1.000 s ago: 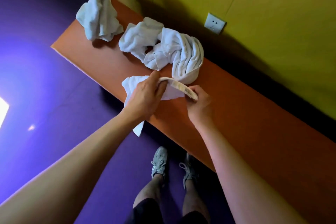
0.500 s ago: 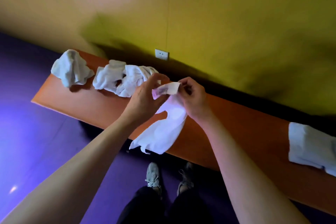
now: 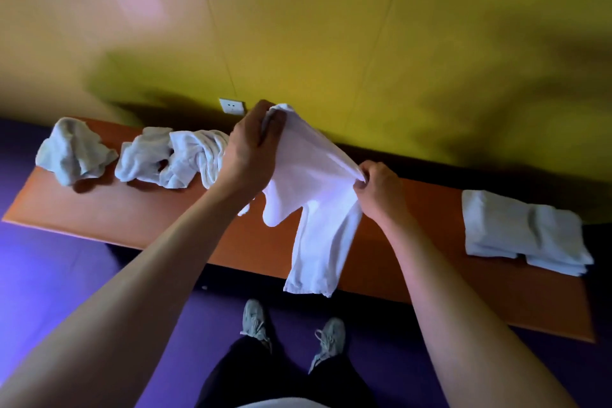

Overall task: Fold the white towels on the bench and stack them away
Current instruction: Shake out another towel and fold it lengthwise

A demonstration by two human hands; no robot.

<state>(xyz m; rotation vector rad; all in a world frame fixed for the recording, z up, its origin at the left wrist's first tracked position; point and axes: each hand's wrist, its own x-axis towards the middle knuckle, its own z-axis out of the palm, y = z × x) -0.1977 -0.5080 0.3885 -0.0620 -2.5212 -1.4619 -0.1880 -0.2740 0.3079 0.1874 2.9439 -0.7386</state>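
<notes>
I see crumpled towels [image 3: 139, 156] at the bench's [image 3: 132, 219] left end. Above the bench's middle, my left hand [image 3: 248, 152] pinches the towel's [image 3: 311, 195] upper corner, and my right hand [image 3: 377, 189] pinches its edge lower to the right. The towel hangs below both grips, long axis pointing down past the bench's front. Folded towels [image 3: 520, 228] lie at the bench's right.
</notes>
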